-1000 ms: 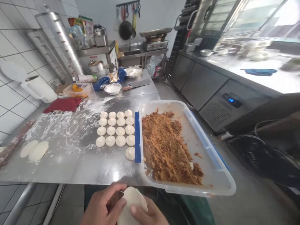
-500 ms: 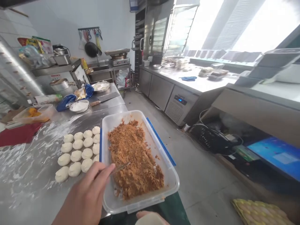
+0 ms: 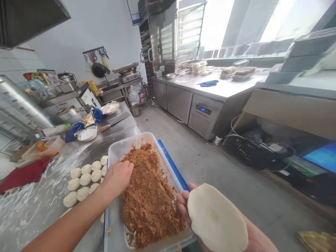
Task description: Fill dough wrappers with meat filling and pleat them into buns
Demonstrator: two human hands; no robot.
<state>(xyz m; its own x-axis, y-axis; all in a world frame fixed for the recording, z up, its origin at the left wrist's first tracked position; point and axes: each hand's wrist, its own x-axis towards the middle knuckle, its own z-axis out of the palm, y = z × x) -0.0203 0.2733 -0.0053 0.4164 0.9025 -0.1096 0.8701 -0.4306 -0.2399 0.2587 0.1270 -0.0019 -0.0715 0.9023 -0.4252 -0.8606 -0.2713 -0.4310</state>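
My left hand (image 3: pixel 118 176) reaches into a clear plastic container (image 3: pixel 115 148) and is closed round a thin metal utensil (image 3: pixel 135 165), its tip in the brown shredded filling (image 3: pixel 149 199). My right hand (image 3: pixel 183 210) holds a flattened white dough disc (image 3: pixel 216 218) lying on its palm, just right of the container's near corner. Several round dough balls (image 3: pixel 84 180) lie in rows on the floured steel table (image 3: pixel 34 206), left of the container.
Further back on the table are a bowl of flour (image 3: pixel 88 133), a cleaver (image 3: pixel 118 119), a red cloth (image 3: pixel 23 173) and a plastic box (image 3: pixel 42 147). A steel counter (image 3: pixel 223 89) with a blue cloth (image 3: pixel 208 83) runs along the right. Cables and dark gear (image 3: pixel 259 154) sit on the floor.
The view has swung right and upward. My left hand has pushed further into the filling with the utensil. My right hand has lifted the dough disc up beside the container.
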